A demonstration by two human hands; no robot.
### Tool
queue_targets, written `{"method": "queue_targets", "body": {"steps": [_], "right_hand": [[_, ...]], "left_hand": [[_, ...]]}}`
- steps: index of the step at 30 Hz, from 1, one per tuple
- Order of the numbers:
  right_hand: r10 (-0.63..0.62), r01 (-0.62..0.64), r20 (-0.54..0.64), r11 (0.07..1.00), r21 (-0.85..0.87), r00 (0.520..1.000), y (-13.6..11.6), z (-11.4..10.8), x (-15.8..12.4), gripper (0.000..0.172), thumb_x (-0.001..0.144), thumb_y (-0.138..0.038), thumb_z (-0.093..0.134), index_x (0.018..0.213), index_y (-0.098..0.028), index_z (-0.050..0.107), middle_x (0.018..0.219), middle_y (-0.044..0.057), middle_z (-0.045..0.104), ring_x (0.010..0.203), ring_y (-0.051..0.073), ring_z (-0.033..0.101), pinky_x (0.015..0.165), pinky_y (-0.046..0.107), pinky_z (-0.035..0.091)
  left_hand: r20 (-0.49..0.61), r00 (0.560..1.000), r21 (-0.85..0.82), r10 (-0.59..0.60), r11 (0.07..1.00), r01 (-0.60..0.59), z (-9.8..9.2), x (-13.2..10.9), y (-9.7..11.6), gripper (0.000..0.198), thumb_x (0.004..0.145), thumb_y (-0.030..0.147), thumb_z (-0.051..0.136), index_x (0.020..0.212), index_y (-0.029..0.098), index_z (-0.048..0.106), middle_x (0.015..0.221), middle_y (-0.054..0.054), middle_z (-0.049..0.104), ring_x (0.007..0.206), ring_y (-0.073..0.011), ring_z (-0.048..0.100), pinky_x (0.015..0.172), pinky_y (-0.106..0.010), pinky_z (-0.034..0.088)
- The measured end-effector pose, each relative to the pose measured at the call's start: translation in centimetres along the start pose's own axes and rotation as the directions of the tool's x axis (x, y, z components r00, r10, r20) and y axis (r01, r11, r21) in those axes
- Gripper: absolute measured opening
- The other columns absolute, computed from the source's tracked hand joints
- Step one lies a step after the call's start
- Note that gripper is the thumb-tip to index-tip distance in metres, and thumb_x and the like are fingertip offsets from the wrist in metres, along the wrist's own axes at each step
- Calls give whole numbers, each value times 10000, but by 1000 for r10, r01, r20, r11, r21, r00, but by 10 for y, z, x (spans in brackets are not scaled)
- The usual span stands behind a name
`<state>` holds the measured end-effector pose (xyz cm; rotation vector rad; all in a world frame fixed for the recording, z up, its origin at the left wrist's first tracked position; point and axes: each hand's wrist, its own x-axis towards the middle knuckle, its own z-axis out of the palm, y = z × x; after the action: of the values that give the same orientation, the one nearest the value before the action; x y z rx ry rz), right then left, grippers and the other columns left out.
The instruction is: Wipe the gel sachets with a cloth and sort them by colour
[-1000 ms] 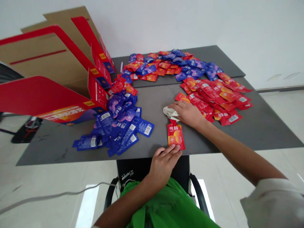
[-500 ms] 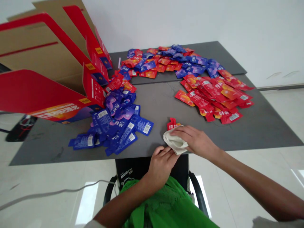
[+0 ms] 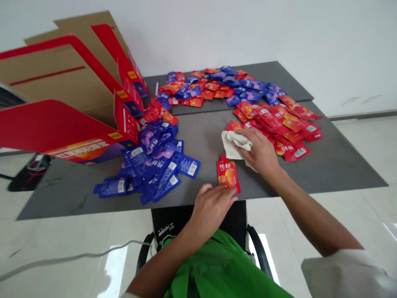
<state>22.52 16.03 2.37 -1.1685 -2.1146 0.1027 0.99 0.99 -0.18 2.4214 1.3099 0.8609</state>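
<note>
A single red pouch (image 3: 228,173) with an orange design and a small spout-shaped top lies flat near the table's front edge. The stretched fingers of my left hand (image 3: 214,203) rest on its bottom edge and press it to the table; that hand is open. Bunched in my closed right hand (image 3: 259,151) is a cream-white cloth (image 3: 232,145), just above and to the right of the pouch. A pile of red pouches (image 3: 285,124) lies beyond my right hand. To the left, blue pouches (image 3: 158,161) are heaped with their barcodes partly showing.
Two open red cardboard boxes (image 3: 89,142) stand at the left. Mixed red and blue pouches (image 3: 198,89) form a band along the back of the grey table (image 3: 201,128). A black item with cables (image 3: 32,169) sits at far left. The wall (image 3: 217,33) is behind.
My right hand has moved the cloth up and away from me, off the red pouch, which now shows almost whole. My left hand stays at its lower edge. The view has shifted slightly.
</note>
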Motion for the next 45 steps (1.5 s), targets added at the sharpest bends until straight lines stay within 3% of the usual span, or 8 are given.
{"method": "queue_targets", "body": {"steps": [5, 10, 15, 20, 27, 33, 38, 45], "right_hand": [[204, -197, -181, 979, 57, 962, -13, -23, -54, 393, 1014, -455, 699, 1351, -254, 717, 1272, 105, 776, 1142, 302, 741, 1002, 463, 590], [469, -444, -271, 883, 150, 841, -9, -22, -98, 429, 971, -539, 730, 1273, -236, 769, 1204, 110, 795, 1063, 298, 759, 967, 464, 597], [605, -564, -294, 796, 221, 740, -6, -18, -114, 488, 955, -601, 725, 1282, -243, 774, 1223, 114, 792, 1098, 315, 751, 994, 485, 571], [632, -587, -273, 775, 234, 726, -3, -17, -114, 513, 941, -638, 721, 1272, -249, 777, 1221, 108, 792, 1104, 319, 747, 1004, 493, 563], [659, -608, -258, 752, 254, 707, -5, -19, -112, 513, 923, -659, 724, 1259, -276, 779, 1229, 111, 789, 1132, 363, 739, 1026, 550, 564], [675, -627, -276, 738, 250, 684, -7, -20, -109, 529, 918, -668, 719, 1257, -267, 782, 1206, 125, 792, 1112, 369, 747, 1009, 544, 573], [676, -621, -288, 737, 267, 678, -5, -18, -110, 525, 905, -655, 742, 1243, -255, 786, 1166, 123, 805, 1053, 352, 763, 958, 524, 590], [647, -586, -297, 763, 274, 703, -3, -14, -110, 526, 927, -622, 740, 1245, -205, 780, 1176, 133, 807, 1045, 315, 766, 952, 481, 602]], "left_hand": [[14, 984, 120, -179, 977, 176, -21, 47, -9, 251, 1139, 343, 556, 1296, 240, 723, 1112, -47, 814, 1035, -229, 729, 945, -402, 470], [85, 930, 304, -358, 898, 318, -8, 82, -20, 539, 1105, 535, 563, 1486, 156, 612, 1288, -138, 715, 1175, -298, 655, 986, -417, 499], [189, 888, 360, -418, 871, 333, -1, 99, -15, 575, 1052, 542, 660, 1458, 138, 618, 1271, -148, 668, 1191, -311, 640, 999, -407, 516], [278, 857, 319, -433, 883, 343, -1, 109, -17, 523, 1035, 468, 714, 1426, 127, 646, 1262, -165, 688, 1211, -328, 660, 1044, -417, 524], [275, 886, -107, -374, 903, 415, 0, 112, -35, 775, 957, 321, 824, 1615, 91, 485, 1383, -179, 706, 1274, -281, 692, 1099, -379, 543], [60, 986, -353, -154, 921, 165, -37, 110, -21, 169, 1043, 288, 719, 1161, 208, 810, 1099, -48, 723, 1002, -173, 717, 911, -291, 578], [45, 996, -244, 79, 968, -65, -45, 82, -15, 152, 1036, 183, 724, 1112, 261, 831, 1104, -25, 735, 1101, -176, 700, 1008, -351, 512], [271, 954, -41, 127, 992, -121, -29, 27, -15, 235, 988, 240, 801, 1219, 232, 760, 1233, -45, 762, 1251, -227, 677, 1060, -412, 493]]}}
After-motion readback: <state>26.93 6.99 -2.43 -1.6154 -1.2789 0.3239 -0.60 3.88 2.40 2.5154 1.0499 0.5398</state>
